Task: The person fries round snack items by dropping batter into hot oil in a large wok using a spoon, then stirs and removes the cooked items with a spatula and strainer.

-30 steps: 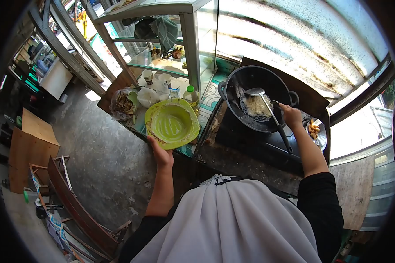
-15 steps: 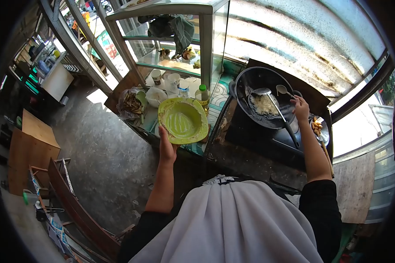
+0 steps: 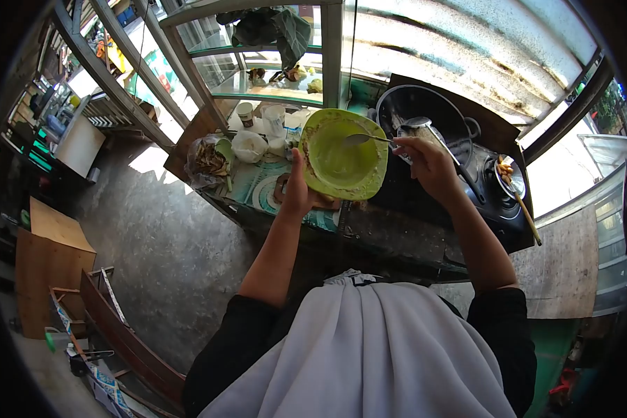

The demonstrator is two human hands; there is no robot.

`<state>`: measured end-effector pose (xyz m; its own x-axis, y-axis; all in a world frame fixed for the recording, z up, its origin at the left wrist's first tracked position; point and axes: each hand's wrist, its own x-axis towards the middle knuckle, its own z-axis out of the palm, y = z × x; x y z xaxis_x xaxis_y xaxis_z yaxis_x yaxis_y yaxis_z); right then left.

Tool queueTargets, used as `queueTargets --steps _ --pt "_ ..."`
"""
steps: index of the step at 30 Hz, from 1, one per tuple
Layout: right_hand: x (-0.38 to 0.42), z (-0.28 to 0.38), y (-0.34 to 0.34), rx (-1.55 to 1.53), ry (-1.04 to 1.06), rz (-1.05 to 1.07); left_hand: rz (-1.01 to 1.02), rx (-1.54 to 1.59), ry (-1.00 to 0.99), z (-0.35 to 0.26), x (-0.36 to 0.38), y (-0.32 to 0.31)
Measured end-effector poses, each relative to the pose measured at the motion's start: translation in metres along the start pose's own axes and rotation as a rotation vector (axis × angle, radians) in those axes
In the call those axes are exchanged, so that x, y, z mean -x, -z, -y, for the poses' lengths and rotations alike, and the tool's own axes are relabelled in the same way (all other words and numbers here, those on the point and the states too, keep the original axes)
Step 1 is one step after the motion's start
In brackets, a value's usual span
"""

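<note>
My left hand [image 3: 299, 189] grips the left rim of a lime-green bowl [image 3: 341, 177], tilted so its inside faces me. Pale residue smears its rim and wall. A spoon [image 3: 361, 139] is pinched by its handle in my right hand [image 3: 428, 164], and its head is over the bowl's inside. Behind that hand a dark wok [image 3: 435, 97] sits on the stove, partly covered by the bowl and hand. The spatula [image 3: 460, 164] rests in the wok, its dark handle sticking out toward me. What lies in the wok is mostly hidden.
Right of the wok, a small strainer with brown pieces [image 3: 505, 171] lies on the stove [image 3: 498, 209]. Cups [image 3: 246, 113], a plastic bag [image 3: 249, 147] and a bag of dry leaves [image 3: 210, 162] stand left of the bowl. Behind rises a glass display case [image 3: 332, 63]. A wooden bench [image 3: 118, 327] is lower left.
The bowl has moved right and up toward the wok, in my left hand. My right hand has brought the spoon from above the wok leftward, over the bowl.
</note>
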<state>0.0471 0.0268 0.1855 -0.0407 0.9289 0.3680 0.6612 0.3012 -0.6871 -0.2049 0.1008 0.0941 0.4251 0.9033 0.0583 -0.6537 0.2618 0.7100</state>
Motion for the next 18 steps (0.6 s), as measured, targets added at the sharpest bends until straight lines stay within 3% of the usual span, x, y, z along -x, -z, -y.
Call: queueTargets --steps 3,6,10,13,16,18 --pt "0.002 0.015 0.0 0.132 0.25 -0.056 0.236 -0.57 -0.186 -0.005 0.011 0.041" --pt "0.003 0.022 -0.003 0.147 0.18 0.004 0.109 -0.038 0.058 -0.03 0.029 0.012" --pt "0.019 0.036 -0.03 0.162 0.216 0.152 0.022 -0.037 -0.031 -0.032 0.04 0.011" --pt "0.018 0.052 -0.026 0.143 0.256 0.097 0.038 -0.076 -0.068 -0.036 0.044 0.016" --pt "0.008 0.055 -0.039 0.186 0.167 -0.148 0.066 -0.103 -0.061 -0.037 0.049 0.021" --pt "0.011 0.061 -0.052 0.2 0.21 -0.062 0.048 -0.013 -0.019 -0.038 0.048 0.022"
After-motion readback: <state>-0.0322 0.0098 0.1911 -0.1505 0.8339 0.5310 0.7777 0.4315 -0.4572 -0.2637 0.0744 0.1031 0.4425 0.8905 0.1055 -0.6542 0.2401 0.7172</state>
